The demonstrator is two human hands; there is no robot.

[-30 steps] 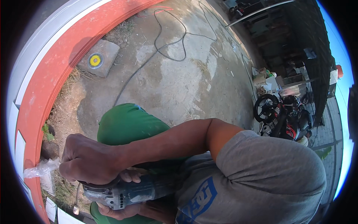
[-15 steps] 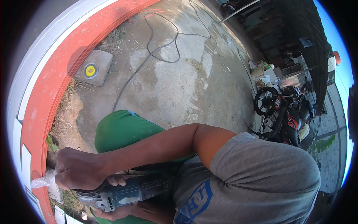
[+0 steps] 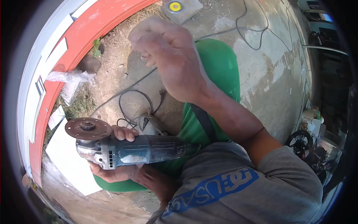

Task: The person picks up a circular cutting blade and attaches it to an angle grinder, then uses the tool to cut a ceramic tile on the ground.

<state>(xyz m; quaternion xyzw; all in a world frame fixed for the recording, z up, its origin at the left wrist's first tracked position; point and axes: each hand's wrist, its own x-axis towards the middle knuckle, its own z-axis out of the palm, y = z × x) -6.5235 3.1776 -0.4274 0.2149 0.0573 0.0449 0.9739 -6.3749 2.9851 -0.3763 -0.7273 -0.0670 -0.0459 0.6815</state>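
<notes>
My left hand [image 3: 113, 171] holds the blue angle grinder [image 3: 132, 148] from beneath, fingers curled around its body. A rusty, holed disc [image 3: 74, 127] faces up on its head. My right hand [image 3: 167, 56] is raised above the grinder, beside my green-clad knee [image 3: 218, 65]; its fingers are curled and slightly blurred, and whatever they may hold is hidden. Near the left edge lie crumpled clear plastic [image 3: 71, 76] and white board pieces [image 3: 67, 164]. A disc with a yellow centre [image 3: 175, 6] rests on a concrete slab [image 3: 192, 11] at the top.
A curved red and white edging [image 3: 76, 43] runs along the left. Black cable [image 3: 246, 28] loops over the concrete ground [image 3: 268, 93] and beside my legs. At the right stand a motorbike [image 3: 311, 149], boxes [image 3: 313, 127] and a dark shelter [image 3: 328, 74].
My right hand has left the grinder and risen upward. The grinder's rusty disc has come into sight. The view has turned, shifting the slab upward and the motorbike toward the right edge.
</notes>
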